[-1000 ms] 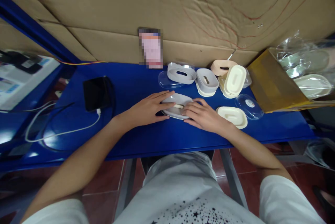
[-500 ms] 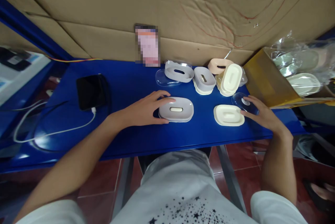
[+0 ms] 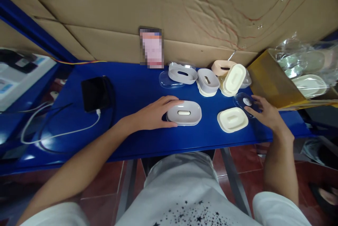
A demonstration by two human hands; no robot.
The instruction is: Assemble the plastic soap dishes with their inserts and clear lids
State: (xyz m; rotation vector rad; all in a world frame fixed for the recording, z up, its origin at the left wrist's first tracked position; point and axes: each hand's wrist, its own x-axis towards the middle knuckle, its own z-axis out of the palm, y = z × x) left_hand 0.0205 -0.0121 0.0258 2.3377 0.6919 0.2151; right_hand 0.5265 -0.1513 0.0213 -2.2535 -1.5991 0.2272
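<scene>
My left hand [image 3: 155, 113] grips the left end of a grey soap dish [image 3: 194, 117], its thumb and fingers around the rim. The dish sits on the table, with a cream raised strip showing through its central slot. Over to the right, my right hand [image 3: 262, 111] has its thumb and fingers closed on the right edge of a clear plastic lid [image 3: 241, 99] with a round white sticker. A cream oval tray [image 3: 232, 120] lies just left of that hand, apart from it.
Behind are a grey dish part [image 3: 182, 73], a stacked grey dish [image 3: 208, 79], a peach part [image 3: 220, 66] and cream trays [image 3: 235, 78]. A cardboard box [image 3: 271, 78] with bagged parts stands right. A phone [image 3: 153, 49] leans on cardboard; a black device [image 3: 95, 93] with cables lies left.
My left hand and the grey soap dish have shifted slightly right. My right hand has moved off the cream tray's edge and closed on the clear lid. The cream tray has turned a little.
</scene>
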